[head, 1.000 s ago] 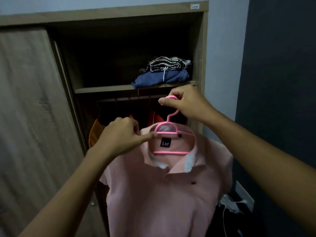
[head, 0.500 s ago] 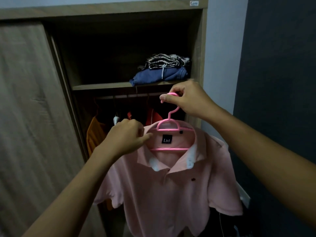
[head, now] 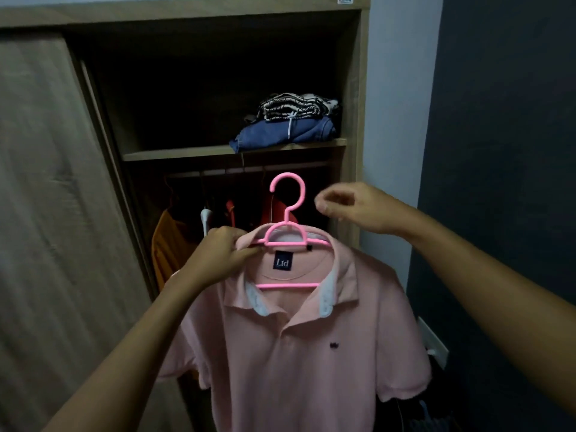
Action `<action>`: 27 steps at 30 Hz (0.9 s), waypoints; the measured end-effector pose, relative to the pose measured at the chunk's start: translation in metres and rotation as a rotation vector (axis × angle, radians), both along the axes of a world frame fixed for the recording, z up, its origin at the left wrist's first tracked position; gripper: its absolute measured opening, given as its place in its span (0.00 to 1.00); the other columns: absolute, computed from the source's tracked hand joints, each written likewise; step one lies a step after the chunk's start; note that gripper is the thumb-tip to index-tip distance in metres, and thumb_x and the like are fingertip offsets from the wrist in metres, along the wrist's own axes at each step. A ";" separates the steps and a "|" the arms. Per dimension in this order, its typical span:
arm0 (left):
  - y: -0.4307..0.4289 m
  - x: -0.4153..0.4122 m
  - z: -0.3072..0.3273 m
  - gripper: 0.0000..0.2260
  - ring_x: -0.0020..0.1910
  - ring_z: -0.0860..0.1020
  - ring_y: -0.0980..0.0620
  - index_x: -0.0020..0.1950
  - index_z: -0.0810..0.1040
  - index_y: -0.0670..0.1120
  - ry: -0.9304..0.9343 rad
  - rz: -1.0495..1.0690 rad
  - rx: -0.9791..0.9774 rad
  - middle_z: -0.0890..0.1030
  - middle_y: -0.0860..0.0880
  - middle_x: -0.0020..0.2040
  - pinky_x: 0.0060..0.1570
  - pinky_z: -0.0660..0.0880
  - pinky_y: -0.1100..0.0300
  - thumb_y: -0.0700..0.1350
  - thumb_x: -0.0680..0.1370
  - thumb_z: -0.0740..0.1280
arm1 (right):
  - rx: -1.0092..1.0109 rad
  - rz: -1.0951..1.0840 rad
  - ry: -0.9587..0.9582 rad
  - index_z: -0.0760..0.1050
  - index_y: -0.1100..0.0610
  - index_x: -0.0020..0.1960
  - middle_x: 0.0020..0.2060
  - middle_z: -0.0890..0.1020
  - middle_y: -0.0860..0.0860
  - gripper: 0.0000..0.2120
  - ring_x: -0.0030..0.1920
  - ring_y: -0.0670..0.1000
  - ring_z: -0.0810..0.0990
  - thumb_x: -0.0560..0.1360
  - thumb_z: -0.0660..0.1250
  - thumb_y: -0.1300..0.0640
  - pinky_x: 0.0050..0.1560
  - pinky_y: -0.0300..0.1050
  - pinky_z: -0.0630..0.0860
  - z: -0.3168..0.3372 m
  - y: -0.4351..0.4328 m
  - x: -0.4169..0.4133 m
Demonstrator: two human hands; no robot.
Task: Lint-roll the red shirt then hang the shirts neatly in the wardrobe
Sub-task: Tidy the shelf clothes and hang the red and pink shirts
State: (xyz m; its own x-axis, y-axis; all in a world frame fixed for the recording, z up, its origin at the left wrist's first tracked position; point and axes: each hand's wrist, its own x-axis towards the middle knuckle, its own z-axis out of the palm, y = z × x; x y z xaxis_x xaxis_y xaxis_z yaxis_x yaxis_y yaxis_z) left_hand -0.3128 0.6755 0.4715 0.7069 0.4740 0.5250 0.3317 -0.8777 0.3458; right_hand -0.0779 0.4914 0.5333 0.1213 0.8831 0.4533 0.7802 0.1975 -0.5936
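Note:
A pale pink polo shirt (head: 290, 353) hangs on a pink plastic hanger (head: 286, 226) in front of the open wardrobe (head: 355, 88). My left hand (head: 218, 257) grips the hanger's left shoulder together with the shirt collar and carries the shirt. My right hand (head: 349, 207) hovers just right of the hanger's hook, fingers loosely curled, holding nothing. The hook stands free below the wardrobe rail (head: 249, 171). Red garments (head: 274, 210) hang on the rail behind the hook, and an orange garment (head: 165, 241) hangs at the left.
Folded clothes (head: 290, 123) sit on the wardrobe shelf (head: 174, 154) above the rail. A sliding wooden door (head: 53, 213) covers the left side. A dark wall (head: 505, 151) and a wall socket (head: 433, 341) lie to the right.
My right hand has let go of the hanger's hook and moved a little right. My left hand now carries the hanger and shirt alone, and the shirt hangs more squarely.

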 end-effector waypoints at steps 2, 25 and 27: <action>0.007 -0.003 -0.004 0.19 0.26 0.70 0.55 0.32 0.76 0.44 -0.042 0.034 -0.042 0.74 0.51 0.26 0.27 0.63 0.62 0.55 0.76 0.73 | -0.214 -0.012 -0.158 0.83 0.57 0.55 0.47 0.85 0.50 0.14 0.44 0.42 0.80 0.79 0.67 0.48 0.49 0.44 0.78 -0.017 -0.006 0.015; 0.046 0.095 -0.040 0.07 0.44 0.80 0.46 0.53 0.81 0.44 0.057 -0.021 -0.126 0.81 0.48 0.41 0.46 0.73 0.56 0.46 0.80 0.68 | -0.650 -0.352 -0.362 0.81 0.58 0.40 0.35 0.80 0.51 0.21 0.36 0.50 0.75 0.80 0.63 0.42 0.39 0.44 0.70 -0.047 -0.018 0.064; 0.060 0.122 -0.046 0.12 0.50 0.81 0.41 0.60 0.79 0.44 0.078 -0.009 -0.115 0.83 0.43 0.46 0.51 0.75 0.53 0.48 0.80 0.67 | -0.689 -0.381 -0.337 0.79 0.54 0.40 0.37 0.80 0.49 0.19 0.39 0.50 0.76 0.82 0.60 0.44 0.40 0.43 0.71 -0.049 -0.020 0.069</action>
